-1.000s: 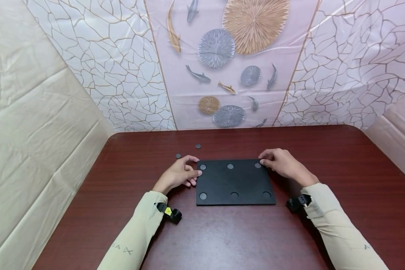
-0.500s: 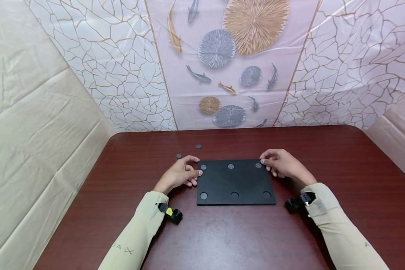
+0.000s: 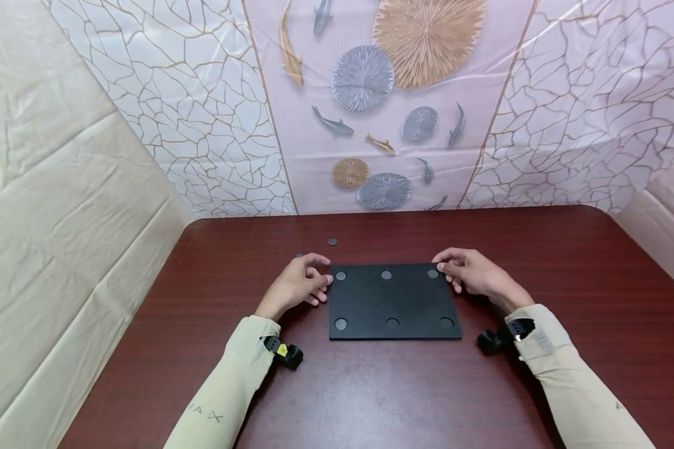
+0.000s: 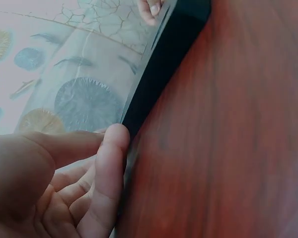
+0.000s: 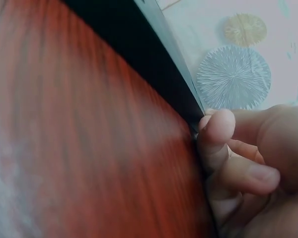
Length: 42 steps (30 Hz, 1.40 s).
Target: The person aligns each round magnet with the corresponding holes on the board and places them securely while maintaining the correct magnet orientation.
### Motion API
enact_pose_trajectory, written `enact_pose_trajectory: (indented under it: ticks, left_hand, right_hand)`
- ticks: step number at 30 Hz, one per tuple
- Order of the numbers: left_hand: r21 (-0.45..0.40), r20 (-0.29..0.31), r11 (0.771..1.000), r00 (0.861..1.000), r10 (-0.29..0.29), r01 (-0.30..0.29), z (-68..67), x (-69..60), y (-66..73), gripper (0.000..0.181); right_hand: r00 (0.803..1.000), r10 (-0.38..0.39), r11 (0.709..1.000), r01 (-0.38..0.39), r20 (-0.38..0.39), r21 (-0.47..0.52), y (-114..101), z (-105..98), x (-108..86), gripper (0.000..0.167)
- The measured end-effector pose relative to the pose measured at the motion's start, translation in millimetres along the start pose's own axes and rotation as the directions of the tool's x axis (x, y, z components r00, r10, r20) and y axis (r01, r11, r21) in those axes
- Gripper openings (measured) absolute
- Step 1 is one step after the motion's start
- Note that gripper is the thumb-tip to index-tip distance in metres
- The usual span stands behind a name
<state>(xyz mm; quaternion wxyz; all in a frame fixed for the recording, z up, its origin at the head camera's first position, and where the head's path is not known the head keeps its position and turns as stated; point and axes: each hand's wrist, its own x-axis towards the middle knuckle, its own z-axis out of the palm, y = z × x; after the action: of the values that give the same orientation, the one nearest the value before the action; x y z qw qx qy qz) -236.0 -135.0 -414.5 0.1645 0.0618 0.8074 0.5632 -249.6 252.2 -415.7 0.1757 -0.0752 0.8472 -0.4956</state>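
A flat black rectangular board point(image 3: 393, 302) with round recesses along its near and far edges lies on the table. Grey discs fill the three far recesses and the near left one; the near middle and near right recesses look dark. My left hand point(image 3: 296, 287) is at the far left corner, its thumb tip by the board's side edge and its index finger stretched just past the corner. With thumb and index finger, my right hand point(image 3: 479, 276) pinches the far right corner. Beyond the left hand lie a small dark disc point(image 3: 332, 242) and another disc point(image 3: 298, 255), mostly hidden by that hand.
The reddish-brown wooden table point(image 3: 382, 399) runs back to a patterned wall covering point(image 3: 224, 112). Pale cloth point(image 3: 78, 218) hangs along the left side. Each wrist carries a small black camera, one being the left wrist camera point(image 3: 291, 357).
My left hand has shifted slightly outward and away, its thumb moving off the board's top to the edge, and now covers most of the nearer loose disc. The right hand stays at its corner.
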Motion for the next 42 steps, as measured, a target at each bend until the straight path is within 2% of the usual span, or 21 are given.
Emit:
enact_pose_trajectory:
  ticks: [4, 9, 14, 18, 22, 26, 28, 31, 35, 42]
  left_hand:
    - [0.070, -0.076, 0.997, 0.997, 0.030, -0.024, -9.3, -0.6, 1.9, 0.037]
    - [0.150, -0.174, 0.988, 0.983, 0.059, -0.033, -24.6, -1.2, 2.9, 0.033]
    - [0.205, -0.234, 0.978, 0.969, 0.082, -0.034, -35.9, -0.6, 1.9, 0.028]
    - [0.247, -0.262, 0.969, 0.962, 0.077, -0.011, -42.4, -1.6, -0.3, 0.024]
    - [0.326, -0.267, 0.945, 0.961, 0.067, 0.024, -44.7, -0.3, -3.1, 0.022]
    - [0.415, -0.272, 0.908, 0.959, 0.073, 0.049, -46.4, 7.1, -3.1, 0.024]
    - [0.435, -0.266, 0.898, 0.962, 0.061, 0.064, -47.9, 11.1, -1.5, 0.025]
    - [0.436, -0.234, 0.896, 0.972, 0.027, 0.080, -49.9, 16.6, 1.2, 0.027]
    - [0.414, -0.181, 0.905, 0.983, -0.025, 0.099, -54.1, 22.3, 1.5, 0.030]
    - [0.430, -0.149, 0.897, 0.988, -0.045, 0.106, -63.4, 23.1, 1.7, 0.032]
  right_hand:
    - [1.000, 0.001, 1.000, -0.001, 0.008, -0.018, 0.9, -2.3, 0.4, 0.029]
    - [1.000, -0.013, 0.999, 0.013, 0.005, -0.039, 1.1, -2.9, 1.1, 0.029]
    - [1.000, -0.013, 0.999, 0.013, -0.014, -0.033, 0.5, -3.7, 1.7, 0.029]
    - [1.000, -0.019, 1.000, 0.018, -0.013, -0.022, -0.2, -2.3, 3.1, 0.030]
    - [1.000, -0.011, 1.000, 0.011, -0.012, -0.019, 2.2, -1.1, 2.7, 0.030]
    - [1.000, -0.017, 1.000, 0.017, -0.011, -0.016, 7.2, -1.0, 2.8, 0.031]
    - [1.000, -0.020, 1.000, 0.020, -0.007, -0.008, 9.1, -0.6, 2.8, 0.031]
    - [1.000, -0.014, 1.000, 0.014, -0.005, 0.003, 11.2, -0.5, 1.7, 0.032]
    - [1.000, -0.018, 1.000, 0.019, -0.008, 0.010, 11.2, -1.0, 0.2, 0.031]
    - [0.999, -0.034, 0.999, 0.034, 0.007, 0.013, 6.4, -0.9, 3.3, 0.031]
